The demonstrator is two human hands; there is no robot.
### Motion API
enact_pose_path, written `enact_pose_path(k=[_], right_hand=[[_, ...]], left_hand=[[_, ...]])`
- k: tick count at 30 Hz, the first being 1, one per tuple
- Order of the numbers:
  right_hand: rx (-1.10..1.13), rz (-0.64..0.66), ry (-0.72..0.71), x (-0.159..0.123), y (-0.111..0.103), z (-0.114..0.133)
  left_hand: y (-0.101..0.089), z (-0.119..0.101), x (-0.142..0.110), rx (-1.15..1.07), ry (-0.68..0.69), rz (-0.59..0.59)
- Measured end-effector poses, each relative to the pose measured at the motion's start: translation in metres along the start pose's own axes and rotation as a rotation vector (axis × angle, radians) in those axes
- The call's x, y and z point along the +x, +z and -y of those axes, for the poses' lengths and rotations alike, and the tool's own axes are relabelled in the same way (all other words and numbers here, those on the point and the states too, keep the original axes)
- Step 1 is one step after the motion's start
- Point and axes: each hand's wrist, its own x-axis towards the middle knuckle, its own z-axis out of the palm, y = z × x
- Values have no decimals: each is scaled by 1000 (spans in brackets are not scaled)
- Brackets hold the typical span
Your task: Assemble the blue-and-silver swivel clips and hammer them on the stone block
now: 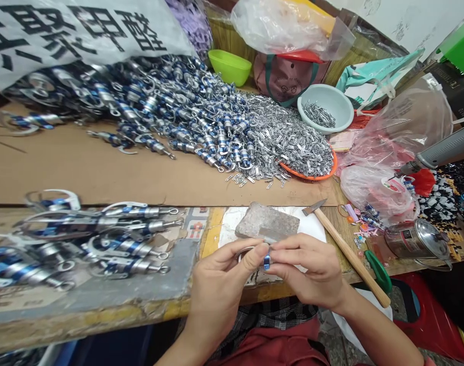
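Observation:
Close together at the table's front edge, my left hand and my right hand are both closed on a small metal fitting. Its blue band shows between the fingertips, and a curved silver part shows by my left thumb; the rest is hidden. Just beyond my fingers a rough stone block lies on white paper. To my left, several silver-and-blue metal fittings with curved arms and ring ends lie on the grey board. A hammer with a wooden handle rests at an angle right of my hands.
At the back is a large heap of silver-and-blue fittings, beside a pile of small perforated metal plates. A pale blue bowl holds thin metal pieces. On the right are an electric screwdriver, a metal cup and green-handled scissors.

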Motion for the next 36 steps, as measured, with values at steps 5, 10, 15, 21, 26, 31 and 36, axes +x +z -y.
enact_pose_path(k=[5, 10, 15, 21, 26, 31, 36], right_hand=[[92, -12, 141, -10, -6, 0], [117, 155, 209, -2, -19, -3], [-453, 258, 59, 44, -34, -59], [-925, 732, -69, 80, -28, -118], [-968, 857, -74, 85, -19, -103], [-968, 838, 12, 90, -23, -99], [-919, 641, 92, 79, -28, -96]], left_hand=[[-3, 4, -5, -49, -72, 181], [-6, 11, -7, -36, 35, 190], [-4, 13, -4, -27, 6, 111], [5, 11, -2, 5, -54, 76], [14, 11, -5, -58, -23, -7], [13, 19, -3, -91, -6, -73], [9, 24, -1, -107, -12, -80]])
